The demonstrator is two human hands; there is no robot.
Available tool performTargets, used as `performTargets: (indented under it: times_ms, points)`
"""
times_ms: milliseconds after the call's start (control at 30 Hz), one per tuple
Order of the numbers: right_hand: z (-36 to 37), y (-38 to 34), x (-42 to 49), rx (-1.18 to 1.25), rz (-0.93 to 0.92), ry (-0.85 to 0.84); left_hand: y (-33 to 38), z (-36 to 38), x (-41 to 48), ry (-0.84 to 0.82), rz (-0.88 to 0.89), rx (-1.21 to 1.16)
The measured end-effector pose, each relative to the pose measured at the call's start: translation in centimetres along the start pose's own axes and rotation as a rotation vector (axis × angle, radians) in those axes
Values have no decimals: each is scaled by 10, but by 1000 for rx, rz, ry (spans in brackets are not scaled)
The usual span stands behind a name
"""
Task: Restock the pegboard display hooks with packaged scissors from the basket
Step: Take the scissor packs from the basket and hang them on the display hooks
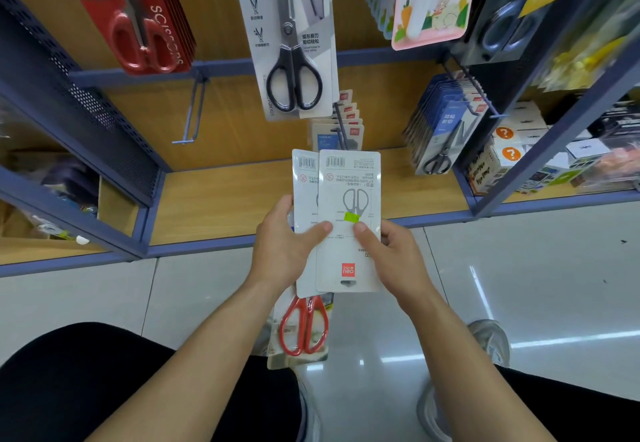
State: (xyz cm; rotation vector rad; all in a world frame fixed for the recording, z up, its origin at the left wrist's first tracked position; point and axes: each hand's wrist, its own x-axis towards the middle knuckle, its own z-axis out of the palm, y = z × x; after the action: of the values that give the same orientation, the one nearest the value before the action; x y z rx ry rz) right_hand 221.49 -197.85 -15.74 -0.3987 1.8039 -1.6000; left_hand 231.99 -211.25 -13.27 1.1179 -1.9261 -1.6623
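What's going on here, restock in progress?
A person holds a small stack of scissor packs in both hands, left hand and right hand each pinching a side. Backs face the camera, hang-hole end toward the person. A red-handled pack shows just below. An empty hook sticks out at the left; these packs aren't hung yet.

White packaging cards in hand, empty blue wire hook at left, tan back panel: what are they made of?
White packaging cards: probably printed paperboard with a slight sheen; flat sheets with barcode print and a punched hang slot. Empty blue wire hook: likely painted or coated metal; thin, rigid twin rods. Tan back panel: matte wood-grain finish; solid wood or laminate, cannot tell.
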Motion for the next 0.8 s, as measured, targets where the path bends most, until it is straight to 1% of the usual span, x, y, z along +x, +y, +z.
performTargets:
  times_ms: [67, 133, 233, 367, 433, 533, 667, 733, 800]
  points:
    - [-2, -1, -2, 81, 5, 1, 0, -2, 2, 8, -15, -24]
    - [-9, -3, -3, 94, -32, 2, 1, -5, 4, 21, -56, -67]
    - [-21, -11, -1, 92, -69, -101, 3, -12, 9, -9, -118, -146]
    - [-36, -28, 5, -2, -176, -260, 8, -17, 7, -71, -116, -173]
    - [-43, -36, 7, -78, -229, -287, 10, -17, 6, -86, -116, -201]
    - [-46, -48, 9, -144, -303, -237, 12, -16, 5, -78, -118, -270]
    - [-52, -66, 10, -183, -507, -99, 11, -22, 7, 6, -113, -295]
    - [-58, -72, 11, -174, -537, -38, 10, -25, 8, 20, -130, -291]
    - [-64, -72, 15, -233, -513, 36, 9, -24, 7, 28, -139, -285]
